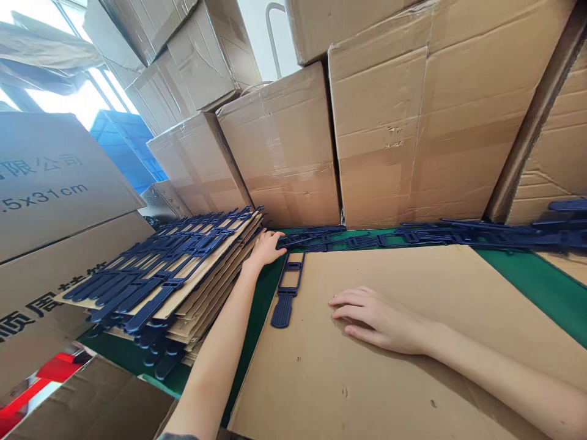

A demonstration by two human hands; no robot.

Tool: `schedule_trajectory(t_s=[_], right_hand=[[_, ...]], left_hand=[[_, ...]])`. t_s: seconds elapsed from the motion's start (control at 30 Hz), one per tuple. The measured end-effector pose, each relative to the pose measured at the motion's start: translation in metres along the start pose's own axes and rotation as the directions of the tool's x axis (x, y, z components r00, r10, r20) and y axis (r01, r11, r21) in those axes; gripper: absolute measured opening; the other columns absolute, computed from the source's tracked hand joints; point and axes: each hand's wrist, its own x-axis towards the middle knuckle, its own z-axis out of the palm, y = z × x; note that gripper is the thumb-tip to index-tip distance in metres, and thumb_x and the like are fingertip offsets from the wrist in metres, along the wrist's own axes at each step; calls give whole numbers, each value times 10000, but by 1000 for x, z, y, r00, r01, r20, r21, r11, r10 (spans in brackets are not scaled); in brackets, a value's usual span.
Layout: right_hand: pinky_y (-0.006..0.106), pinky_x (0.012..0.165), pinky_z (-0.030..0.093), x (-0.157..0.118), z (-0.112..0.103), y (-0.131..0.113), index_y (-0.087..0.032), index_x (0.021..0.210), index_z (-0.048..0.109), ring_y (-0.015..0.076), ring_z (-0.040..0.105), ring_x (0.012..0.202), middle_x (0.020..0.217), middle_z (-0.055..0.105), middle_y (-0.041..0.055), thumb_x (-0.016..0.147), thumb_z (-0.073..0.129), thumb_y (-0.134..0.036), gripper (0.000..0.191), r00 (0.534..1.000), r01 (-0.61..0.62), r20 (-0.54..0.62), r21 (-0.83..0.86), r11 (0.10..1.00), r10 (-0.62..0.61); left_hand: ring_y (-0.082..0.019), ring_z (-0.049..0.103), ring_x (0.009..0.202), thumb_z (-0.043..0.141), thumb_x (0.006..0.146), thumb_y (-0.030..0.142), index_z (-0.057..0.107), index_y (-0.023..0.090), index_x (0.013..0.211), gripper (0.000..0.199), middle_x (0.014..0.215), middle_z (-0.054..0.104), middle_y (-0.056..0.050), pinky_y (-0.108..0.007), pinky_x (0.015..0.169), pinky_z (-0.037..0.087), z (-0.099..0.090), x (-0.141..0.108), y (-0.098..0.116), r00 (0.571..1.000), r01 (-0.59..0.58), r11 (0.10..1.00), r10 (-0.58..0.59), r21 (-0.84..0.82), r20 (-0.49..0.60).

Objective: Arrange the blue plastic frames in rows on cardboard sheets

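My left hand reaches to the back, between the layered stack and a row of loose dark blue plastic parts. Its thumb and a finger are apart at the near end of that row; whether they touch a part I cannot tell. On the cardboard sheet before me, one dark blue plastic part lies along the left edge, an open frame with a ribbed, rounded tab towards me. My right hand rests palm down on the sheet's middle, fingers spread and holding nothing.
At left stands a stack of cardboard sheets layered with rows of blue plastic parts. Large cardboard boxes wall off the back. A printed carton is at far left. Green table surface shows around the sheet.
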Motion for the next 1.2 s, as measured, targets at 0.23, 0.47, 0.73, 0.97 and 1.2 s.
schedule_trajectory(t_s=[0.23, 0.47, 0.73, 0.97, 1.2], right_hand=[[372, 1029, 364, 1, -1, 0, -222, 1177, 619, 204, 473, 1204, 1317, 553, 49, 962, 492, -293, 260, 1000, -3, -1, -1, 1000, 3], [377, 1033, 358, 1, -1, 0, -226, 1173, 623, 207, 472, 1207, 1313, 555, 53, 955, 502, -288, 257, 1000, 1, -7, 9, 1000, -1], [381, 1033, 358, 2, -4, -1, -222, 1159, 630, 209, 480, 1204, 1306, 561, 59, 950, 508, -277, 248, 1000, 4, -7, 25, 1000, -4], [377, 1040, 350, 5, -6, -2, -214, 1166, 627, 203, 476, 1210, 1323, 552, 56, 954, 512, -272, 248, 1000, 5, 5, 17, 1000, -5], [381, 1042, 349, 4, -8, -4, -207, 1197, 616, 200, 472, 1223, 1321, 553, 73, 956, 505, -278, 274, 1000, 4, 13, 8, 1000, -4]], left_hand=[[-252, 533, 1151, 569, 931, 318, 571, 174, 1199, 305, 1291, 531, -101, -491, 973, 438, 21, 3, -2, 999, -7, 999, 9, 52, -32], [-255, 535, 1126, 558, 924, 266, 653, 183, 1079, 199, 1151, 595, -87, -467, 985, 408, 26, 9, -1, 992, -9, 1000, 7, -14, -123], [-217, 589, 1053, 543, 948, 330, 598, 147, 1127, 262, 1158, 606, -86, -447, 920, 474, 27, 18, -2, 982, -64, 985, 34, -162, -184], [-222, 634, 1007, 419, 957, 438, 655, 153, 1095, 395, 1088, 677, -92, -306, 885, 484, 18, 13, 6, 990, -99, 968, 71, -233, -123], [-260, 612, 1077, 605, 804, 464, 626, 161, 1176, 481, 1158, 652, -115, -337, 944, 458, 17, 14, 9, 995, -91, 973, 83, -213, -48]])
